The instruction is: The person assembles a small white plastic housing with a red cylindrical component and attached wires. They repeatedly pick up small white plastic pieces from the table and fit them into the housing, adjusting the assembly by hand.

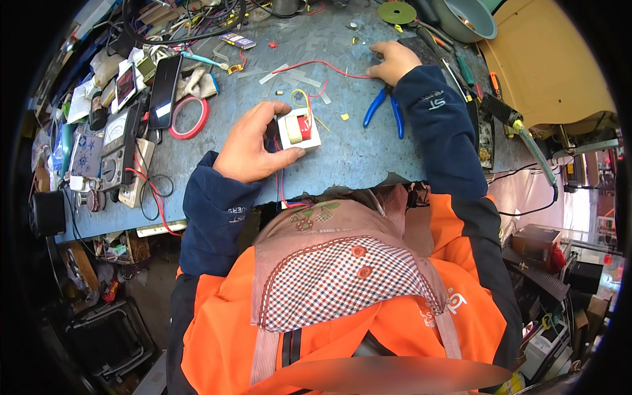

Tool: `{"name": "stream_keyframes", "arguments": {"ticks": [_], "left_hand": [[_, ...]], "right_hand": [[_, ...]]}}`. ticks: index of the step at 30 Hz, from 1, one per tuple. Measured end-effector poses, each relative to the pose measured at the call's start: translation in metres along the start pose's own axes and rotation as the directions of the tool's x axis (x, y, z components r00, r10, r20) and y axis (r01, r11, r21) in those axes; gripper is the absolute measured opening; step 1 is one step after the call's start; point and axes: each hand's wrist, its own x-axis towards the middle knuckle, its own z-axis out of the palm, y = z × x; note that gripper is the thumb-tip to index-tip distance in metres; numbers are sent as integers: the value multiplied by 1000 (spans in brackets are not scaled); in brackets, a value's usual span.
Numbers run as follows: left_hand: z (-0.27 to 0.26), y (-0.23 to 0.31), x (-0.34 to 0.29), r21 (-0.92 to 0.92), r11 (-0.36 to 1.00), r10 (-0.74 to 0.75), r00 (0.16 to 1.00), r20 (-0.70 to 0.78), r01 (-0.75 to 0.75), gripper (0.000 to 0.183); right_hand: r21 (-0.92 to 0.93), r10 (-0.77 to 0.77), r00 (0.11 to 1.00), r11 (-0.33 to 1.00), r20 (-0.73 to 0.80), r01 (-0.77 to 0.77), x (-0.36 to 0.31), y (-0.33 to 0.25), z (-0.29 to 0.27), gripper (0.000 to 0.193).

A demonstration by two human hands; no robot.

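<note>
My left hand (252, 146) is closed around a small transformer (299, 130) with a pale frame and a red and cream winding. Thin red and yellow wires stick up from it, and further red and dark leads hang toward the table's near edge. Farther right, my right hand (394, 62) rests low over the table, thumb and forefinger apart. A longer red wire (317, 62) runs along the table to its thumb; whether it is touched, I cannot tell. Blue-handled pliers (375, 109) lie just below that hand, their jaws hidden under it.
On the left are a red tape roll (190, 118), a phone (164, 91), an analog multimeter (116, 148) and tangled cables. Clear strips (273, 74) lie mid-table. A grey bowl (469, 25), screwdrivers (466, 70) and a black-handled tool with a cable (503, 110) sit right. The near edge (395, 178) is ragged.
</note>
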Motion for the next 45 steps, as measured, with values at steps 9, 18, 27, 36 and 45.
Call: {"name": "stream_keyframes", "arguments": {"ticks": [9,18,27,36,45], "left_hand": [[3,-5,6,-26,999,25,997,-67,-27,67],[1,-3,12,-12,1000,-1,999,-43,1,63],[3,-1,12,100,991,97,992,-85,-88,61],[4,-3,7,-9,1000,-1,998,-68,1,65],[4,-1,6,-124,990,-72,997,-21,69,60]], "right_hand": [[451,87,994,886,62,-106,9,13,6,34],[986,130,992,166,-10,-12,0,14,12,35],[989,10,999,146,33,-34,-11,2,4,31],[989,-95,995,141,-35,49,-25,-11,17,23],[982,-188,964,74,186,-175,-68,-37,46,35]]}}
